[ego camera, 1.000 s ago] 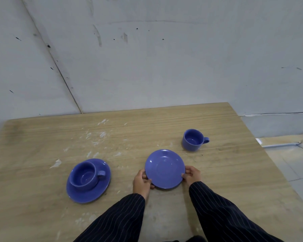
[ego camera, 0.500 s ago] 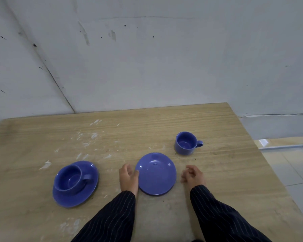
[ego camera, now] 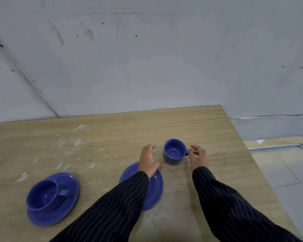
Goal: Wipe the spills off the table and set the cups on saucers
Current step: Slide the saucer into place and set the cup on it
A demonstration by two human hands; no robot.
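Note:
A small blue cup (ego camera: 174, 151) stands upright on the wooden table (ego camera: 164, 123), its handle pointing right. My left hand (ego camera: 148, 161) is open just left of the cup, fingers curved toward it, not clearly touching. My right hand (ego camera: 198, 157) is open at the cup's right, fingertips at the handle. An empty blue saucer (ego camera: 154, 189) lies just below the cup, partly covered by my left sleeve. At the left, a second blue cup (ego camera: 44, 193) sits on its own blue saucer (ego camera: 59, 215). White spill marks (ego camera: 75, 142) are scattered over the table's left-centre.
A grey wall rises behind the table's far edge. The table's right edge runs diagonally down to the lower right, with tiled floor (ego camera: 287, 172) and a metal strip (ego camera: 273, 146) beyond it. A white smear (ego camera: 22, 177) lies near the left saucer.
Both hands left the empty saucer's rim and moved forward to either side of the small cup. The saucers and cups stayed where they were; the view shifted a little.

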